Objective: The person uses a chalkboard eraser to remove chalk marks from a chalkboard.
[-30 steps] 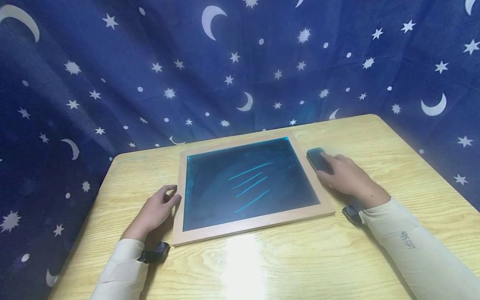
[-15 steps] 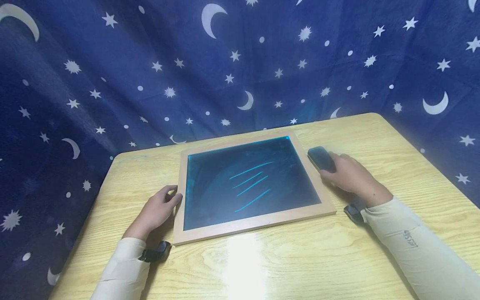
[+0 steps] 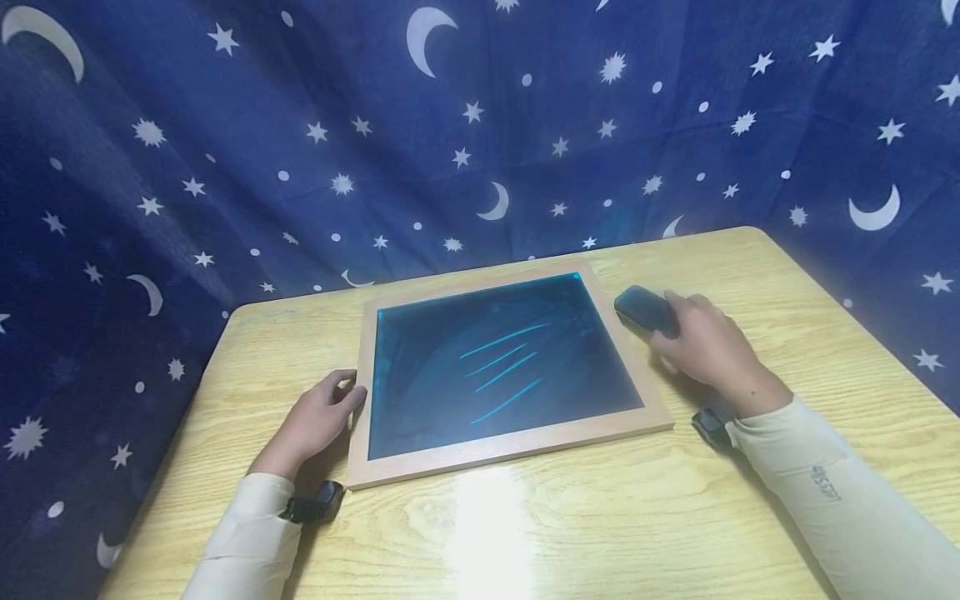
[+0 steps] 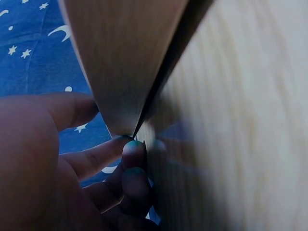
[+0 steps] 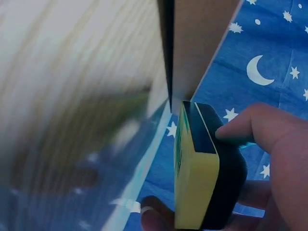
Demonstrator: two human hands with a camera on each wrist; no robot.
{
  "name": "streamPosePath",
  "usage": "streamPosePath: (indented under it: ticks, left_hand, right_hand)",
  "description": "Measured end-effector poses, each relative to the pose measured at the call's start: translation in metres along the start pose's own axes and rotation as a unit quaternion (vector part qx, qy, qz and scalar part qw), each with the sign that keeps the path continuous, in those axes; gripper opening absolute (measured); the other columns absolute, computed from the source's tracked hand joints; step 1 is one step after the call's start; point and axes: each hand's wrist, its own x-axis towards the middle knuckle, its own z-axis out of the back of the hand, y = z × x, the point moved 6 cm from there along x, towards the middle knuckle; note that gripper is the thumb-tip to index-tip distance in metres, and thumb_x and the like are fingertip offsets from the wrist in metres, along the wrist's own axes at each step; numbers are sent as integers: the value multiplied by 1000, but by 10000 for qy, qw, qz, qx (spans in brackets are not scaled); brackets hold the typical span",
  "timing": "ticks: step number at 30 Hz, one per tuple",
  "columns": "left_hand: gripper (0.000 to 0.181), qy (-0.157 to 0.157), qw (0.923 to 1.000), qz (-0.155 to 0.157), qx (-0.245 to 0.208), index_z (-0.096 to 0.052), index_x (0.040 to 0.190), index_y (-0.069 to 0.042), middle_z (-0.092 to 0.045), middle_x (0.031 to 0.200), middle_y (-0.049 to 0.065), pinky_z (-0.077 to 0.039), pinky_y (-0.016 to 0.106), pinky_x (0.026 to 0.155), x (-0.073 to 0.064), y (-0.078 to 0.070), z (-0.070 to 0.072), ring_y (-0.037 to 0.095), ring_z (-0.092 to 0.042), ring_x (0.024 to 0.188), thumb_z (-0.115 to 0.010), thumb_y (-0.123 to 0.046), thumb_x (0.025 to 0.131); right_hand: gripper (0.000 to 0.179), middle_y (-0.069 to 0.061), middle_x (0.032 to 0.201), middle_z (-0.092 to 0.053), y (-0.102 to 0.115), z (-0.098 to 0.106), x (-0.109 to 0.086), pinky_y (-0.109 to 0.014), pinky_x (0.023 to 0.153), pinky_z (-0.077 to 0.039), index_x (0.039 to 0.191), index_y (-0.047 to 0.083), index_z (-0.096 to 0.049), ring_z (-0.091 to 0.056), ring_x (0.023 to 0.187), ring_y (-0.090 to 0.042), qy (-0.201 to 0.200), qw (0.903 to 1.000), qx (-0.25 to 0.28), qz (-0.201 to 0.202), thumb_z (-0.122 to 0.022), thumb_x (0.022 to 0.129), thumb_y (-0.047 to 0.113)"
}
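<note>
A chalkboard (image 3: 427, 392) with a light wooden frame lies on the table, several blue slanting lines drawn on its dark surface. My left hand (image 3: 315, 421) holds the frame's left edge, thumb and fingertips right at the wood. Bluish-green dust marks two fingertips (image 4: 134, 179) in the left wrist view. Beyond the board's right edge, my right hand (image 3: 708, 346) grips a chalkboard eraser (image 3: 647, 310) between thumb and fingers. In the right wrist view the eraser (image 5: 196, 187) shows a yellow layer, a black back and greenish smears on its face. It is close over the table.
The pale wood-grain table (image 3: 600, 517) extends around the board, with rounded far corners. A blue curtain (image 3: 300, 100) with white moons and stars hangs behind and at the left. Dark straps with small devices (image 3: 318, 504) sit on both wrists.
My right hand has shifted slightly right and turned, so more of the eraser shows past the fingers. My left hand and the board stay in place; the view drifts slightly.
</note>
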Motion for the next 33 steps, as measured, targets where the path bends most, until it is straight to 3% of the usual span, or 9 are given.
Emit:
streamPosePath:
  ticks: [9, 15, 21, 27, 33]
  left_hand:
    - [62, -21, 10000, 30, 17, -39, 151, -4, -52, 144, 30, -45, 59, 106, 1, 1, 0, 46, -53, 131, -41, -46, 106]
    - [62, -6, 10000, 72, 13, -39, 151, -4, -52, 143, 30, -46, 59, 105, 1, 1, 0, 46, -53, 131, -41, -47, 106]
    - [63, -16, 9999, 119, 38, -39, 151, -5, -54, 141, 30, -47, 59, 103, 1, 1, 0, 46, -55, 128, -42, -48, 105]
    - [64, -42, 9999, 143, 54, -39, 151, -5, -54, 141, 30, -46, 59, 104, 2, 1, -1, 46, -55, 129, -41, -48, 105]
    - [63, -56, 9999, 139, 58, -39, 151, -4, -53, 142, 30, -45, 60, 106, 3, 2, -1, 46, -54, 129, -41, -47, 106]
  right_hand:
    - [67, -33, 126, -48, 19, 9, -7, -67, 91, -46, 143, -9, -46, -55, 106, -51, -695, 9954, 498, 429, -72, 87, 15]
    - [63, -33, 130, -40, 26, 2, -9, -67, 90, -47, 142, -5, -45, -53, 109, -51, -484, 9943, 811, 489, -71, 87, 10]
    - [65, -34, 128, -49, 27, -5, -6, -67, 89, -49, 144, -4, -37, -54, 112, -51, -148, 9960, 673, 572, -67, 87, 4]
    - [60, -32, 127, -52, 29, -7, -6, -68, 92, -47, 143, -1, -40, -54, 116, -50, -329, 9944, 546, 842, -66, 89, 4]
    - [41, -29, 130, -52, 35, -7, -8, -69, 97, -44, 141, 3, -46, -52, 122, -49, -402, 9928, 468, 1029, -54, 103, 17]
